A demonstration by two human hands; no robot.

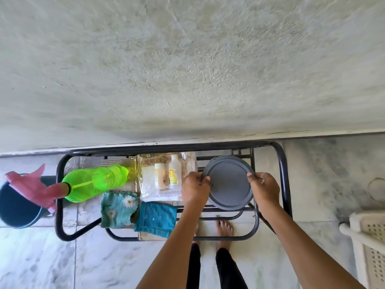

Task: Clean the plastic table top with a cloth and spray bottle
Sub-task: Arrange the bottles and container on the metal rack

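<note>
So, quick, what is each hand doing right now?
The left hand grips the left edge of the grey round plastic top.
The right hand grips its right edge.

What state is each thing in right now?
grey round top: tilted, held at two edges
left hand: grips the top's left edge
right hand: grips the top's right edge
spray bottle: lying on its side
floral cloth: crumpled, untouched
teal cloth: folded flat
plastic bag: lying flat, small bottles inside
</note>
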